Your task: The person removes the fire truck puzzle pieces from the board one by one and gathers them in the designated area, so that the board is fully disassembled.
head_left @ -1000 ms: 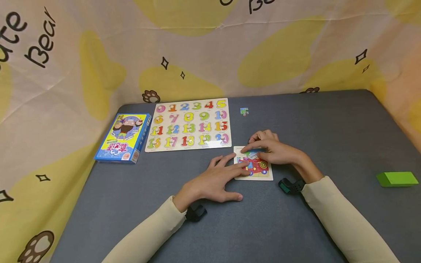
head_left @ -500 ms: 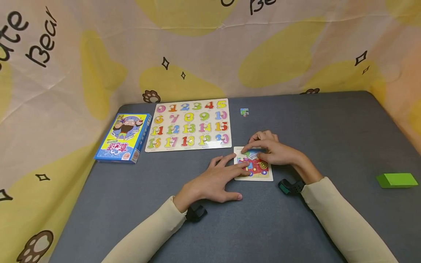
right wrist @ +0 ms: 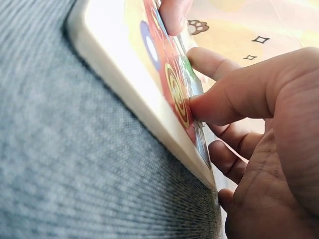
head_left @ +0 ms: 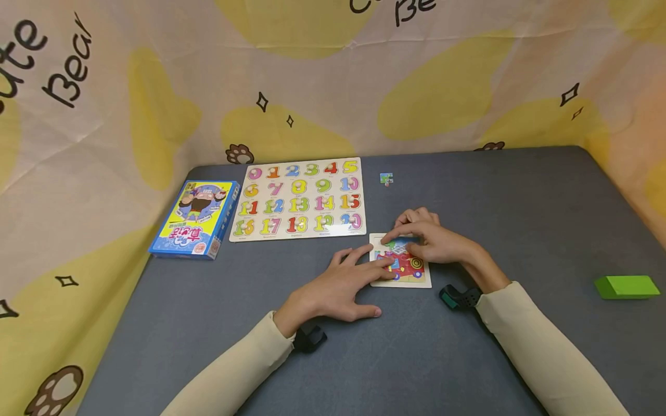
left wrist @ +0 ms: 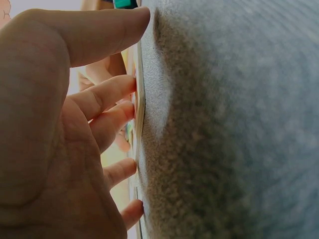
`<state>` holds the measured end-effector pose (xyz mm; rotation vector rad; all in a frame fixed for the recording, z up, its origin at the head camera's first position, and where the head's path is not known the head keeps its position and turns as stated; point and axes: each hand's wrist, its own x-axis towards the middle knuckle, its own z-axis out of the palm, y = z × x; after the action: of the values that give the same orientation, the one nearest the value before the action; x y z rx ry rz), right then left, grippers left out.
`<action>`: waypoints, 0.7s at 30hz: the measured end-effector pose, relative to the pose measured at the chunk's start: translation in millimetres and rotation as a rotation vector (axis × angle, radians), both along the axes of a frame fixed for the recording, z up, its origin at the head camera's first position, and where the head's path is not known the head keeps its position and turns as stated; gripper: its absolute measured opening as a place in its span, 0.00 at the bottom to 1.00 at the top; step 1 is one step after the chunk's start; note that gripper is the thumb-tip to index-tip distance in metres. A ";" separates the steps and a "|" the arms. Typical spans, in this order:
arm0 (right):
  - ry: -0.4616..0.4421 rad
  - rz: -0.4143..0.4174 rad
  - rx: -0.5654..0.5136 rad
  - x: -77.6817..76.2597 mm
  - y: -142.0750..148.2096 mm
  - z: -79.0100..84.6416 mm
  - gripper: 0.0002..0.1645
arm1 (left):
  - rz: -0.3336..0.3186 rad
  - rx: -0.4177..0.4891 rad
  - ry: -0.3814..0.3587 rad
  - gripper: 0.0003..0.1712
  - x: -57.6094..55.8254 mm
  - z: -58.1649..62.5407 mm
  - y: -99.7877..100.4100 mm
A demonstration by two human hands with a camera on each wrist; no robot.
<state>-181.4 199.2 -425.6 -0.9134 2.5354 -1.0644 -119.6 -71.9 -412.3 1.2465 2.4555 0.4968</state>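
A small jigsaw puzzle [head_left: 416, 281] with a pale frame and a red vehicle picture lies flat on the grey table. My left hand [head_left: 346, 292] rests with fingers spread at its left side, some fingertips on the picture, the thumb on or just above the table. From the upper right, my right hand [head_left: 434, 240] reaches over the puzzle. Its thumb and index finger bear on a jigsaw piece [head_left: 399, 245] in the upper part of the picture; its other fingers curl beyond the edge. In the right wrist view, the thumb touches the picture beside a yellow spiral [right wrist: 175, 94].
One loose jigsaw piece [head_left: 386, 178] lies behind the puzzle. A number board [head_left: 299, 196] stands to the left, with a blue and yellow box [head_left: 193, 218] beyond it. A green block [head_left: 626, 287] sits at far right. A patterned cloth [head_left: 322, 75] closes off the back.
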 end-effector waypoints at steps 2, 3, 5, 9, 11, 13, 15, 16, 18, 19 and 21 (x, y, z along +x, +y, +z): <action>0.003 0.001 0.002 0.2 -0.2 0.3 0.29 | 0.001 -0.002 -0.003 0.38 -0.1 0.1 0.2; 0.004 0.002 0.002 0.2 -0.3 0.4 0.29 | 0.001 -0.003 -0.004 0.38 -0.1 0.2 0.2; 0.005 0.003 0.002 0.2 -0.5 0.5 0.29 | 0.001 -0.002 -0.008 0.38 -0.2 0.4 0.2; 0.014 0.007 0.003 -0.1 0.0 -0.2 0.31 | -0.001 -0.001 -0.011 0.38 -0.2 0.8 0.0; 0.018 0.010 0.001 -0.1 0.5 -0.6 0.31 | -0.003 0.000 -0.010 0.39 -0.1 1.0 -0.2; 0.014 0.012 -0.005 0.0 0.9 -0.5 0.30 | -0.007 -0.002 -0.011 0.39 0.0 1.0 -0.5; 0.007 0.013 -0.012 -0.2 1.0 -0.1 0.28 | -0.009 -0.003 -0.016 0.40 0.1 0.5 -0.9; 0.001 0.013 -0.016 -0.1 1.1 0.2 0.27 | -0.010 -0.004 -0.016 0.40 0.0 0.1 -1.1; -0.005 0.012 -0.019 -0.2 1.1 0.7 0.25 | -0.012 -0.003 -0.020 0.41 -0.3 -0.7 -1.5; -0.004 0.012 -0.017 -0.3 1.1 0.8 0.24 | -0.013 -0.001 -0.021 0.42 -0.4 -1.0 -1.6; -0.001 0.011 -0.014 -0.2 1.1 1.2 0.24 | -0.015 0.003 -0.025 0.42 -0.7 -1.3 -1.8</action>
<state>-181.6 200.3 -424.3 -0.9285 2.5221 -1.0807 -120.3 -73.8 -413.6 1.2520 2.4239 0.5097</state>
